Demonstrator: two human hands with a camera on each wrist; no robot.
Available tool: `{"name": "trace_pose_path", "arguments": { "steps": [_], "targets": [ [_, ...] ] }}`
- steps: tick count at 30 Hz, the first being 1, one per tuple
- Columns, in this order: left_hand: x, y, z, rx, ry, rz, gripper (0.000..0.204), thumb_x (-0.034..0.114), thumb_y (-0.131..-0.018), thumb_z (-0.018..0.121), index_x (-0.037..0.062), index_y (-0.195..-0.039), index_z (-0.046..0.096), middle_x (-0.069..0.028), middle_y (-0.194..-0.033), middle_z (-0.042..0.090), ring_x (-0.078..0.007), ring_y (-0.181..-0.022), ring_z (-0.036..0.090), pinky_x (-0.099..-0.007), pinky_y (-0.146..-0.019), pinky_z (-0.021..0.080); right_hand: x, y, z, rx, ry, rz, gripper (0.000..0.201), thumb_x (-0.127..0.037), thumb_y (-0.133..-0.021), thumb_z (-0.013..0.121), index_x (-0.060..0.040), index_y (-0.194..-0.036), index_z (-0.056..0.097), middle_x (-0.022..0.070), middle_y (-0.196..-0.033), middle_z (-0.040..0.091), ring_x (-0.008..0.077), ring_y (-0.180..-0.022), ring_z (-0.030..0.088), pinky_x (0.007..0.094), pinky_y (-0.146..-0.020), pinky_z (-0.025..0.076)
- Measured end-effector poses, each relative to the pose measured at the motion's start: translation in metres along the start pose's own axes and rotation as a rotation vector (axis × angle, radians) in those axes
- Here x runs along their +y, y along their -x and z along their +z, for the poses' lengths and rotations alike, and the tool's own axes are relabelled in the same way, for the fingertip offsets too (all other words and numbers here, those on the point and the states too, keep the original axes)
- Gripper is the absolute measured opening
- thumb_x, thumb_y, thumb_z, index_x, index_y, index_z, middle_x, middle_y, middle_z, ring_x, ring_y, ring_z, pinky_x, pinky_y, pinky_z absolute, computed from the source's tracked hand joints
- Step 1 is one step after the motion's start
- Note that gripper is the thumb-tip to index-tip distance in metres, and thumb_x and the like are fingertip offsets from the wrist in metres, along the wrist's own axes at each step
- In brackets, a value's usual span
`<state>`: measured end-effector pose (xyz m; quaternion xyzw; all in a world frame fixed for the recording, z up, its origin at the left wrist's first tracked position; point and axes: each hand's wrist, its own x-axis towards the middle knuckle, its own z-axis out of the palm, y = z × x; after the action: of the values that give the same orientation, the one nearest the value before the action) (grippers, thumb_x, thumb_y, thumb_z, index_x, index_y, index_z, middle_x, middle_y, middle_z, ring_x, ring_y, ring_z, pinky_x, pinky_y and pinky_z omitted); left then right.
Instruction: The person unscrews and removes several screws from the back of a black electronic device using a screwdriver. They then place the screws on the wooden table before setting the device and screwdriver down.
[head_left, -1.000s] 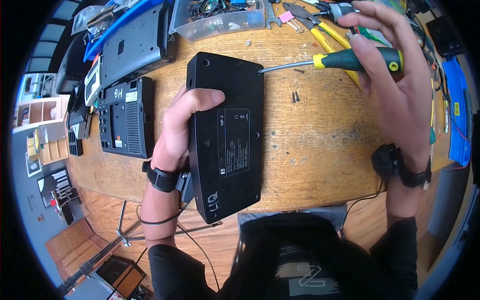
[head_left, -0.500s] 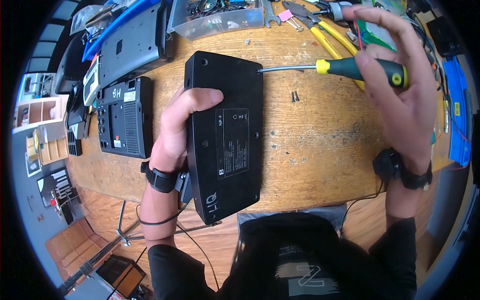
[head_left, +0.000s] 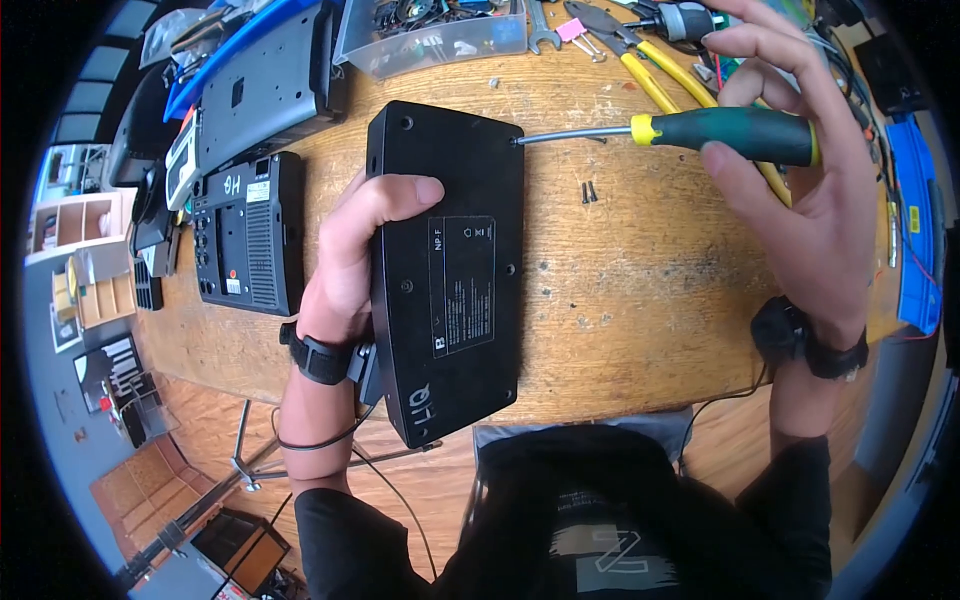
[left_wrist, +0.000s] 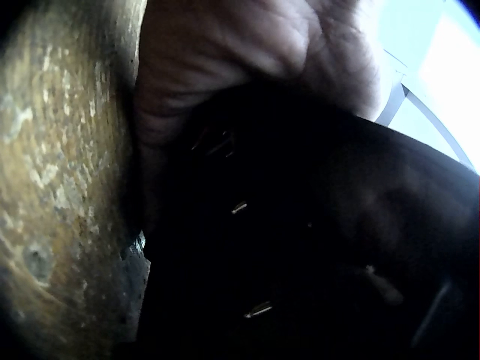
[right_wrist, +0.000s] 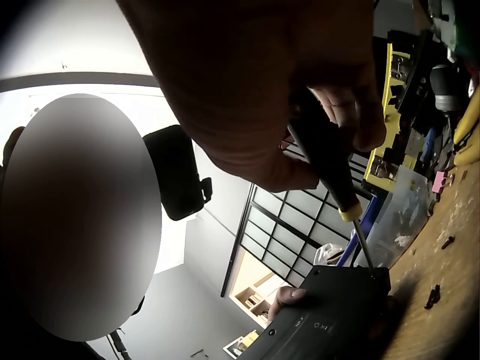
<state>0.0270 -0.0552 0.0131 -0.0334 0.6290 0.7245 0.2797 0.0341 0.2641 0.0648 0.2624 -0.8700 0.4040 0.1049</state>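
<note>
My left hand (head_left: 355, 235) grips a flat black device (head_left: 465, 180) with its thumb over the upper left of the back panel; its other fingers are hidden behind. This panel carries a printed label, handwritten letters and several screw holes. From the right, my right hand (head_left: 805, 200) holds a green and yellow screwdriver (head_left: 740, 135), thumb on the handle and index finger raised off it. The screwdriver's tip sits at the hole in the panel's upper right corner. In the right wrist view the screwdriver (right_wrist: 326, 154) slants down to the device (right_wrist: 319, 315).
Two loose black screws (head_left: 588, 192) lie right of the device. Yellow-handled pliers (head_left: 650, 80), a wrench (head_left: 543, 35) and a clear bin (head_left: 440, 50) of parts are at the back. Another black device (head_left: 250, 235) and a larger black panel (head_left: 265, 90) stand on the left.
The screwdriver handle has turned in my right hand, its yellow mark going out of sight. My right fingers have shifted along the handle. The black device has drifted slightly left.
</note>
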Motion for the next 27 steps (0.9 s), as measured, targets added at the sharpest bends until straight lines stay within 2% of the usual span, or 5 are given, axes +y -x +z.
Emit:
{"name": "trace_pose_path", "arguments": {
  "steps": [4, 11, 18, 23, 27],
  "targets": [
    [-0.001, -0.002, -0.001, -0.007, 0.045, -0.011, 0.066, 0.032, -0.085, 0.057, -0.0095, -0.136, 0.054, -0.0253, -0.12, 0.068, -0.0298, -0.098, 0.072, -0.0373, -0.083, 0.062, -0.009, 0.004, 0.011, 0.15, -0.165, 0.289, 0.039, -0.008, -0.101, 0.065, -0.0014, -0.138, 0.057, 0.004, -0.124, 0.072, -0.0024, -0.063, 0.046, 0.0138, -0.053, 0.033],
    [-0.001, 0.002, 0.004, 0.04, 0.189, 0.002, 0.043, 0.023, -0.088, 0.061, -0.0047, -0.121, 0.065, -0.0137, -0.1, 0.073, -0.0201, -0.081, 0.072, -0.03, -0.073, 0.059, -0.003, -0.009, 0.013, 0.15, 0.146, -0.145, 0.038, -0.004, -0.1, 0.061, 0.0009, -0.138, 0.057, 0.0055, -0.127, 0.071, -0.0014, -0.066, 0.048, 0.0147, -0.056, 0.035],
    [-0.002, -0.001, 0.005, 0.006, 0.188, 0.024, 0.044, 0.023, -0.088, 0.062, -0.0048, -0.121, 0.065, -0.0136, -0.099, 0.073, -0.0203, -0.082, 0.072, -0.0303, -0.074, 0.058, -0.017, 0.003, 0.0, 0.053, -0.198, 0.413, 0.046, -0.002, -0.094, 0.07, -0.0002, -0.138, 0.059, 0.0075, -0.125, 0.072, 0.0046, -0.081, 0.056, 0.0238, -0.077, 0.048],
    [-0.001, 0.0, 0.003, -0.004, 0.195, 0.01, 0.041, 0.023, -0.089, 0.062, -0.0037, -0.12, 0.065, -0.0123, -0.099, 0.072, -0.0191, -0.082, 0.071, -0.0297, -0.074, 0.058, 0.006, 0.008, 0.001, -0.074, 0.111, 0.041, 0.039, -0.002, -0.09, 0.072, -0.0049, -0.128, 0.066, 0.0053, -0.115, 0.074, 0.01, -0.081, 0.06, 0.0261, -0.073, 0.048],
    [-0.001, 0.002, 0.002, -0.012, 0.212, -0.006, 0.039, 0.023, -0.09, 0.062, -0.0028, -0.119, 0.065, -0.0112, -0.099, 0.072, -0.0182, -0.082, 0.071, -0.0292, -0.073, 0.058, 0.008, 0.005, 0.007, -0.112, 0.237, 0.089, 0.028, -0.005, -0.086, 0.074, -0.0042, -0.113, 0.07, 0.0103, -0.099, 0.073, 0.0234, -0.084, 0.066, 0.0333, -0.076, 0.051]
  ]
}}
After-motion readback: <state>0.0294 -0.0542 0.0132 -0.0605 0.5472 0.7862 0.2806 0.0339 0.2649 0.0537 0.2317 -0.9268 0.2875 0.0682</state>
